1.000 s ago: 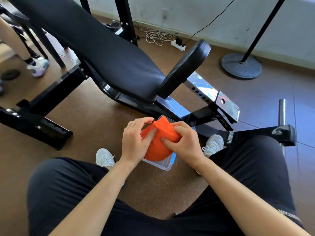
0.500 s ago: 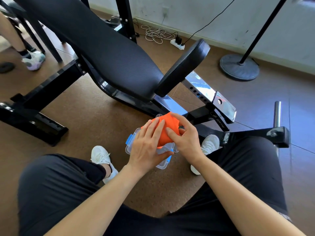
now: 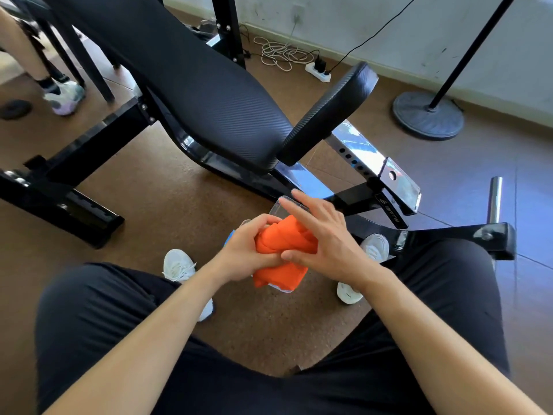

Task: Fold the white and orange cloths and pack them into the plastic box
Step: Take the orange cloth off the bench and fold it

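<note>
**Pressing the orange cloth down into the box**

The left hand (image 3: 248, 253) is curled around the left side of the orange cloth (image 3: 284, 244), fingers clenched on the bundle. The right hand (image 3: 326, 241) lies over the cloth's right side with its fingers stretched flat toward the upper left, thumb tucked under the fabric; it presses more than it grips. The cloth sits mid-frame, bunched in loose folds, and a flap hangs out over the near edge. Under it, only bits of the plastic box (image 3: 282, 206) show: a clear corner above the fingers and a blue clip at the left. Whether the box rests on the floor or is held up, I cannot tell. The white cloth is not visible; it may already be underneath.

To do this step well, I judge the hanging flap should be tucked in first, since it would likely catch under the rim. Flat palms would then push the bundle level and squeeze out air. One hand should steady the box wall while the other presses, as a light box may tip.

Beyond the hands, a black weight bench (image 3: 194, 94) crosses the upper frame above the brown floor (image 3: 149, 205).
</note>
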Tool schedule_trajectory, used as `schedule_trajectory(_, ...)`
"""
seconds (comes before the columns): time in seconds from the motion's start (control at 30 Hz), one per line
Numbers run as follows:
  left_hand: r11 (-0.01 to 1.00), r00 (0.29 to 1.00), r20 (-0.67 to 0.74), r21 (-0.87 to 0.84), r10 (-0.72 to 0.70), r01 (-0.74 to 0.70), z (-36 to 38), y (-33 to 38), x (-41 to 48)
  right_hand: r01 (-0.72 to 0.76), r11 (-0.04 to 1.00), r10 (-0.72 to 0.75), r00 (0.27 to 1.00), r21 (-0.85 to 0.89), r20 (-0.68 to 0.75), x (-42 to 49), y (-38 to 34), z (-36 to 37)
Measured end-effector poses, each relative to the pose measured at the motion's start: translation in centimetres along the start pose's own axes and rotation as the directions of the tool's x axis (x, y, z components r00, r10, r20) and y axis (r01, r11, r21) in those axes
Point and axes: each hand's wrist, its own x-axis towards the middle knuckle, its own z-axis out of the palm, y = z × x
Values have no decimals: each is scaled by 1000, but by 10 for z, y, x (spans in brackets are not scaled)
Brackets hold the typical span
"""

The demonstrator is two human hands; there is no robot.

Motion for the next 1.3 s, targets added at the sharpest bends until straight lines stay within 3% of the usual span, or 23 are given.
schedule_trajectory(0.13,996,999,34,-87,8,-5,-3,7,-4,22,993,-28,998,117,53,5,-1,9)
schedule_trajectory(0.23,989,1000,29,-147,-6,11,-6,12,-6,-73,959,83,996,274,-26,4,5,8)
schedule_trajectory(0.4,989,1000,-26,-147,-16,12,9,15,-6,-175,907,262,946,383,-189,4,5,16)
schedule_trajectory(0.53,997,997,-73,-69,10,-15,19,14,-4,-260,869,370,906,421,-205,5,6,21)
schedule_trajectory(0.7,996,996,-90,-90,20,-28,11,7,1,-346,748,517,839,567,-171,4,7,21)
schedule_trajectory(0.8,971,982,-173,-237,-73,31,11,1,1,-369,739,479,876,564,-55,4,18,24)
schedule_trajectory(0.93,918,957,-208,-380,-202,112,9,-15,8,-384,741,328,923,551,203,5,27,23)
schedule_trajectory(1.17,885,915,-193,-386,-355,262,0,-41,38,-334,861,262,938,385,228,36,47,36)
schedule_trajectory(1.3,845,894,-102,-387,-437,369,-12,-60,70,-370,872,300,921,321,247,75,71,53)
